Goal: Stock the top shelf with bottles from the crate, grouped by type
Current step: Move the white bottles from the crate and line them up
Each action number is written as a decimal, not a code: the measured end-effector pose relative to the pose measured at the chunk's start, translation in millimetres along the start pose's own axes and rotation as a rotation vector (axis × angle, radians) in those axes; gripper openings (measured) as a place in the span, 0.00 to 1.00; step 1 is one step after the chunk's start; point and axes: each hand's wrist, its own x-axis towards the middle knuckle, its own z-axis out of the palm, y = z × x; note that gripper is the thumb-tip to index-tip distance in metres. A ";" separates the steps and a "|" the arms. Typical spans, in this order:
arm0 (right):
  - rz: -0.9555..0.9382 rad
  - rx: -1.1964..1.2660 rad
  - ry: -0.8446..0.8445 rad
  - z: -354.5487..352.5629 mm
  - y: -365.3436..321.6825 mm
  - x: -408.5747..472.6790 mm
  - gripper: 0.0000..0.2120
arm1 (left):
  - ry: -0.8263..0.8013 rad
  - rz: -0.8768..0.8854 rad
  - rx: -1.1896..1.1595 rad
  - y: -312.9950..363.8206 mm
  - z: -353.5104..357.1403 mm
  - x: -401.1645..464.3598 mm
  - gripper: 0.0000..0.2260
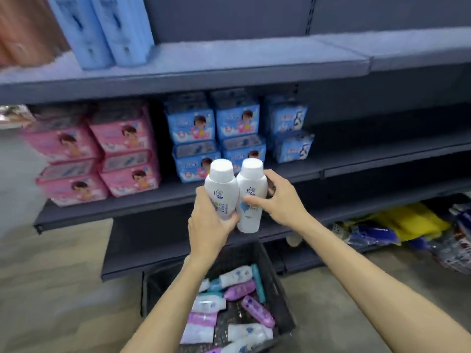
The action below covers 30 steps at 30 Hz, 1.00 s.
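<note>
Hands [211,225] [277,200] hold white bottles [221,189] [251,194] above crate [270,266].

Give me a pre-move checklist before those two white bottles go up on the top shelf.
1. Left hand grip on the left bottle: ok, fingers wrapped round its body.
2. Right hand grip on the right bottle: ok.
3. Caps on both: ok.
4. Same type: not ok, the left label shows purple and the right one blue.
5. Free space on the top shelf: ok, bare to the right of the blue packs.
6. Crate emptied: not ok, bottles remain.
</note>
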 end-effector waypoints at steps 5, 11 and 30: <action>-0.163 0.018 0.066 -58.1 -87.1 13.2 0.25 | 0.157 0.174 -0.021 93.0 -43.2 24.7 0.26; -0.301 0.005 0.067 -111.8 -177.3 32.8 0.25 | 0.300 0.287 -0.035 169.8 -86.7 52.9 0.26; -0.388 -0.149 0.086 -114.0 -247.0 145.3 0.22 | 0.349 0.176 -0.131 186.4 -118.3 187.7 0.25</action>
